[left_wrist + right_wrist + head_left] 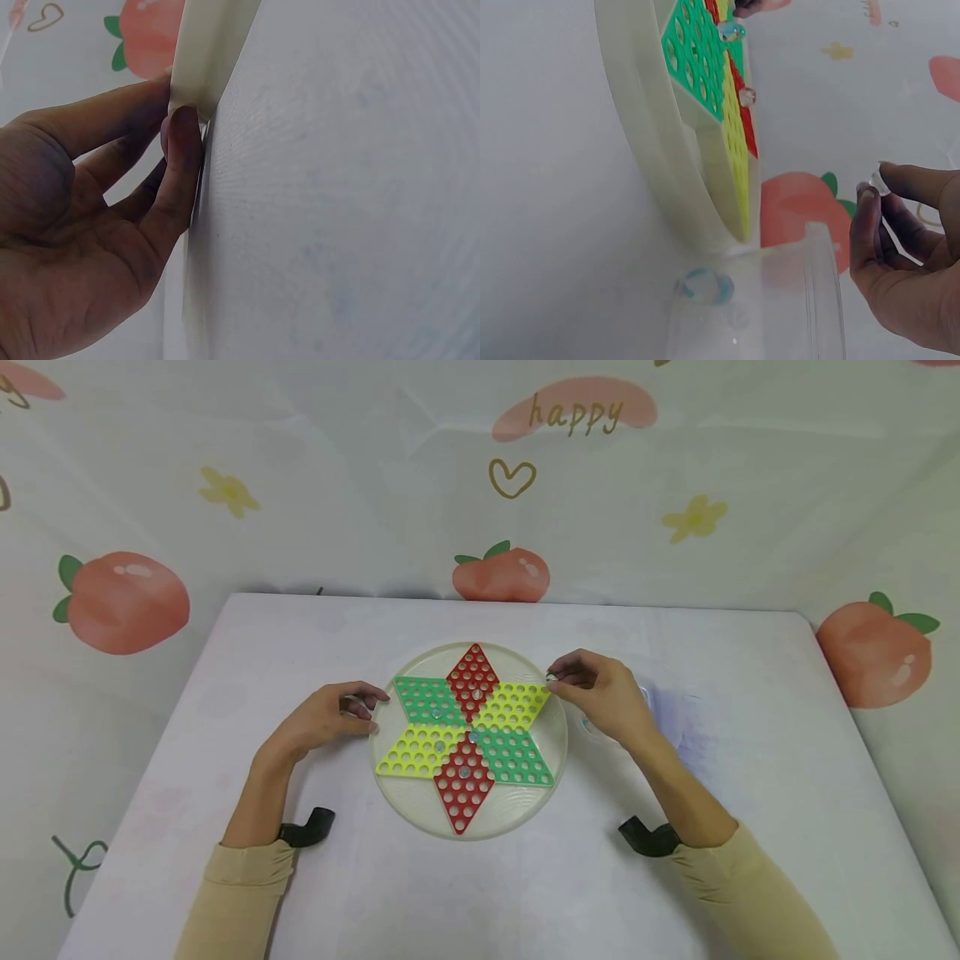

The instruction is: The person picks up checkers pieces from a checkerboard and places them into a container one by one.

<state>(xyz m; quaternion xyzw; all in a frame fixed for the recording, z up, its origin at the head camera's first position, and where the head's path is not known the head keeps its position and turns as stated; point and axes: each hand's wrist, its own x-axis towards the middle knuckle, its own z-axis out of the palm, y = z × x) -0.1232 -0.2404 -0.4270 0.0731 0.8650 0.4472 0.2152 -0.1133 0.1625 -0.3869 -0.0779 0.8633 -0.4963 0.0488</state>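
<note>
A round cream game board [517, 806] with a star of red, green and yellow holed fields lies in the middle of the table. Several glass marbles [464, 772] sit in holes near its centre. My left hand [367, 710] holds the board's left rim; in the left wrist view the thumb [184, 150] and a finger pinch the rim [202, 52]. My right hand [557, 681] hovers at the star's right yellow tip, pinching a small clear marble [877, 184] between thumb and fingertip. The right wrist view shows the board [652, 135] edge-on with two marbles [730, 31] on it.
A clear plastic cup [810, 300] stands just right of the board, behind my right hand, with a bluish marble [705, 286] inside. The white table [750, 777] has edges on all sides. A peach-patterned cloth [127, 602] hangs behind and beside it.
</note>
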